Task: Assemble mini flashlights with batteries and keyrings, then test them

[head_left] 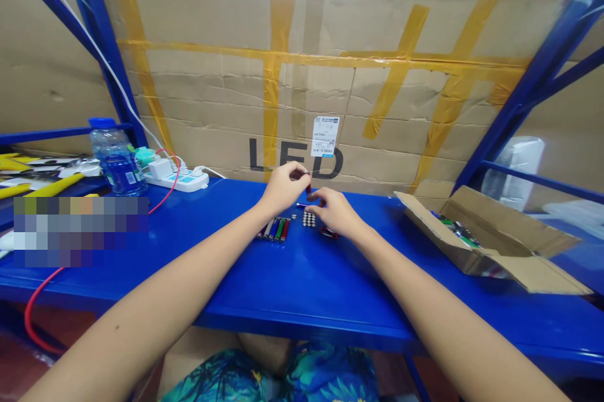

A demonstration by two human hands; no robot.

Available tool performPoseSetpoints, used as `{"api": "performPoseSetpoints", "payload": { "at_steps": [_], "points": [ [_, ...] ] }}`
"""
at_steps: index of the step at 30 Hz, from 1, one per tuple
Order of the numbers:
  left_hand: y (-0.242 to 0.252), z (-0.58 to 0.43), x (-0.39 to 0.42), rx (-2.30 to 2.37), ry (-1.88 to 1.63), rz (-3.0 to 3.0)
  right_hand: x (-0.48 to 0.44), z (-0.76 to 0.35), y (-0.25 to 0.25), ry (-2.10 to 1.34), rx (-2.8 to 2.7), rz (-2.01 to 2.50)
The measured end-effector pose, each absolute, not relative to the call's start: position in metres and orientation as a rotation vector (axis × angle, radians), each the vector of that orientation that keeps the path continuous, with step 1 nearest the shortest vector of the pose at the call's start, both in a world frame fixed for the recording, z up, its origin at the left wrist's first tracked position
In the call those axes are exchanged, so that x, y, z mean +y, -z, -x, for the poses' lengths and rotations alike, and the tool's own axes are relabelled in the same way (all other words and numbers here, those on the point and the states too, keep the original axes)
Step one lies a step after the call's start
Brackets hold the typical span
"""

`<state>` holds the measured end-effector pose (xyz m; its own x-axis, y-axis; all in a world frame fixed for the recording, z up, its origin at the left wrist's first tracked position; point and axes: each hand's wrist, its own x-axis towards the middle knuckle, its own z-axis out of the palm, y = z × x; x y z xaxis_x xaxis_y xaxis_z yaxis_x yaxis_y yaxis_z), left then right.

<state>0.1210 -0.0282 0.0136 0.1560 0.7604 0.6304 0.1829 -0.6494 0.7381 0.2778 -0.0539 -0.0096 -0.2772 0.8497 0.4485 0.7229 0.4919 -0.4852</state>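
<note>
Your left hand (pixel 283 187): raised just above the blue surface (pixel 302 282), fingertips pinched shut on a small red cylinder (pixel 309 189), which is held upright.
Your right hand (pixel 336 211): just beside the left and lower, fingers curled, fingertips at the cylinder's lower end; you cannot tell whether it grips anything.
Red cylinder: between your two hands, at the middle of the surface, near the back.
Below your left hand: a row of slim coloured tubes (pixel 274 229) lying side by side.
Below your hands: a tight cluster of small silver button cells (pixel 309 219).
Under your right palm: a small red ring (pixel 329 234).
Right: an open cardboard box (pixel 495 245), tipped on its side.
Left: a water bottle (pixel 114 160), a white power strip (pixel 177 177) and a red cable (pixel 165 191).
Behind: taped cardboard sheet (pixel 330 75) printed "LED".
</note>
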Motion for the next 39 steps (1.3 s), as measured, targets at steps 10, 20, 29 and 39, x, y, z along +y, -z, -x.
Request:
{"api": "performPoseSetpoints", "payload": {
  "at_steps": [10, 20, 29, 39],
  "points": [
    [-0.013, -0.118, -0.015, 0.785, -1.615, -1.63, -0.048, -0.249, 0.025, 0.189, -2.511, 1.227],
    [-0.002, -0.122, -0.026, 0.818, -1.377, -2.028, -0.051, -0.308, -0.006, -0.272, -1.713, 1.048],
    [0.003, -0.123, -0.034, 0.939, -1.164, -2.459, -0.058, -0.31, -0.009, -0.504, -1.643, 0.982],
    [0.007, -0.126, -0.035, 0.849, -1.177, -2.579, -0.059, -0.313, -0.008, -0.664, -1.725, 1.035]
  ]
}}
